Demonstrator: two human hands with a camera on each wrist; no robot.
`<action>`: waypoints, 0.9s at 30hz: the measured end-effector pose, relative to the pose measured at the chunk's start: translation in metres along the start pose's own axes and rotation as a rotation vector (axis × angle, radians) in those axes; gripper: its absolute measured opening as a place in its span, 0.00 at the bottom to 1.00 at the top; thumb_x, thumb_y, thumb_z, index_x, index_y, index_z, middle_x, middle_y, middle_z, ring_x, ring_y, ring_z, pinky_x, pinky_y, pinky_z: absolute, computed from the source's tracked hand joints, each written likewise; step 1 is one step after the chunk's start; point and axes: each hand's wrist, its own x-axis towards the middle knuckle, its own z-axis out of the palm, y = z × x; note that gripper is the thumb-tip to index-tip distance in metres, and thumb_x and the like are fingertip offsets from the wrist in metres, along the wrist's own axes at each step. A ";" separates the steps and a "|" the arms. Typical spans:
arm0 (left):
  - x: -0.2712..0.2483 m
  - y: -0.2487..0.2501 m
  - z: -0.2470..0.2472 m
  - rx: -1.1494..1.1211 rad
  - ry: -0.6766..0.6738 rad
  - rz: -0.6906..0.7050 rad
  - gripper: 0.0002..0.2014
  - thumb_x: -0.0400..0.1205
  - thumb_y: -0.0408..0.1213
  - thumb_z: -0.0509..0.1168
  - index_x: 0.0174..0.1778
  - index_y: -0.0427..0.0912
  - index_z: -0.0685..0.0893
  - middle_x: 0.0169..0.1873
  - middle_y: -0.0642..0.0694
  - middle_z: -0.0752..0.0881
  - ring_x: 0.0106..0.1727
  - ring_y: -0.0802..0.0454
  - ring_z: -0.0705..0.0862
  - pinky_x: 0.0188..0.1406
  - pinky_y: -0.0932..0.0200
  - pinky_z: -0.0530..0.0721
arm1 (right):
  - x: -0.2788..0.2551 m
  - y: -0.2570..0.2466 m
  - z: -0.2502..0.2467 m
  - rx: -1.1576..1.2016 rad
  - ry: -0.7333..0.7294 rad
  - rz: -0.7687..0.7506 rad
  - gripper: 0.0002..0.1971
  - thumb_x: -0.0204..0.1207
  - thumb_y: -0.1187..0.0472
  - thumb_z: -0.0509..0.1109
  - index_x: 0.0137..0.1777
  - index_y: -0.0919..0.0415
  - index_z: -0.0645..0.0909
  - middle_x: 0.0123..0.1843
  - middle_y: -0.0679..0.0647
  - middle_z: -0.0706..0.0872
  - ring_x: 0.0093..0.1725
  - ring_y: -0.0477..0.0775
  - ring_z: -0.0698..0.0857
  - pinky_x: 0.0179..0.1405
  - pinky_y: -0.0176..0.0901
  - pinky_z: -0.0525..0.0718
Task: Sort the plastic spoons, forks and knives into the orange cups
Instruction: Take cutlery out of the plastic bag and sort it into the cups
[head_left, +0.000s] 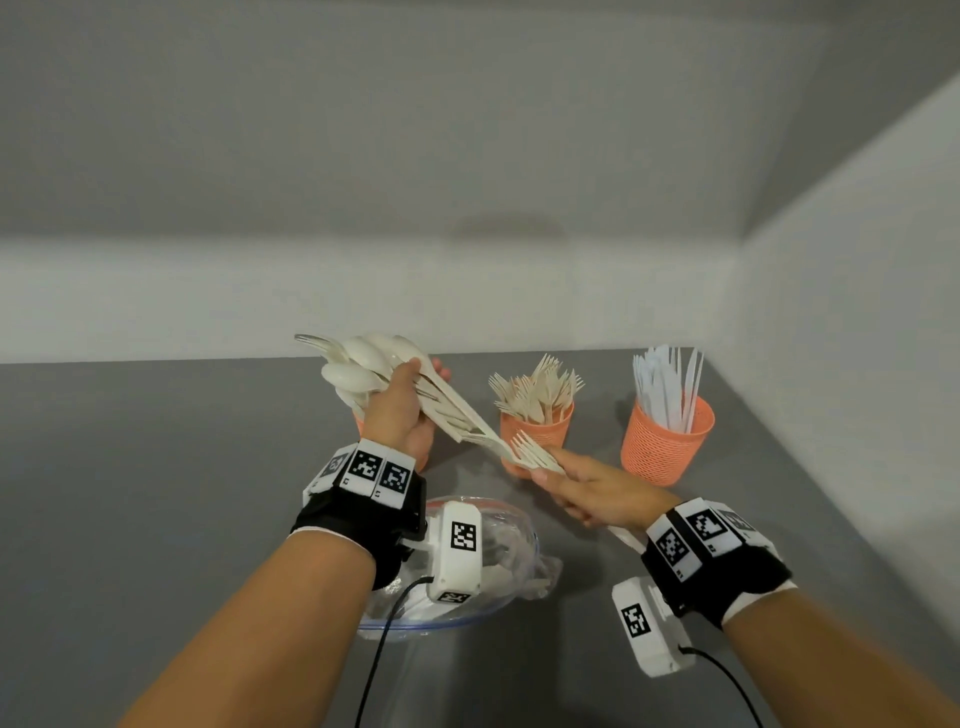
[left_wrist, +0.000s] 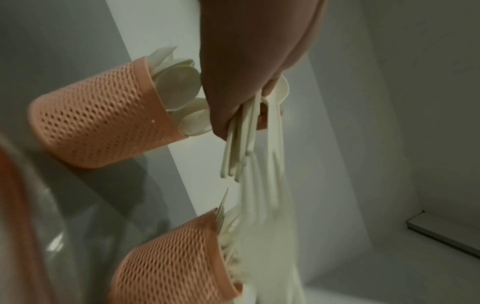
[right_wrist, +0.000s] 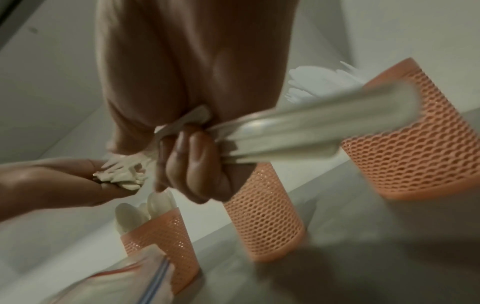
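Note:
My left hand (head_left: 402, 402) grips a bundle of white plastic spoons (head_left: 358, 364), raised over the left orange cup (head_left: 359, 422), which it mostly hides. The spoon bowls point up and left, the handles slant down to the right. My right hand (head_left: 576, 486) holds a few forks (head_left: 535, 456), fingers curled round their handles (right_wrist: 298, 131), tines meeting the spoon handle ends. The middle orange cup (head_left: 537, 423) is full of forks, the right orange cup (head_left: 667, 447) full of knives. In the left wrist view the left cup (left_wrist: 101, 115) holds several spoons.
A clear plastic zip bag (head_left: 511, 561) with some cutlery inside lies on the grey table (head_left: 156, 493) just below my hands. White walls close the table at the back and on the right, near the knife cup.

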 end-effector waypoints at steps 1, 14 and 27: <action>0.001 0.005 -0.001 -0.011 0.024 0.024 0.07 0.84 0.32 0.58 0.55 0.36 0.78 0.37 0.45 0.83 0.32 0.56 0.85 0.36 0.61 0.85 | 0.000 0.003 -0.001 -0.007 -0.010 0.020 0.14 0.85 0.54 0.53 0.65 0.56 0.73 0.29 0.48 0.66 0.24 0.41 0.64 0.20 0.29 0.64; -0.006 0.007 -0.006 0.051 -0.072 0.006 0.14 0.85 0.42 0.60 0.35 0.41 0.76 0.29 0.48 0.77 0.27 0.56 0.78 0.25 0.65 0.81 | 0.062 -0.037 -0.048 0.424 0.797 -0.443 0.10 0.80 0.69 0.62 0.43 0.51 0.74 0.34 0.49 0.76 0.35 0.46 0.75 0.43 0.40 0.79; -0.021 -0.003 -0.019 0.358 -0.246 0.013 0.03 0.80 0.32 0.66 0.41 0.42 0.79 0.29 0.46 0.77 0.27 0.55 0.79 0.23 0.66 0.81 | 0.106 -0.012 -0.043 0.175 1.013 -0.342 0.12 0.76 0.65 0.63 0.56 0.52 0.69 0.51 0.60 0.79 0.50 0.59 0.80 0.54 0.54 0.80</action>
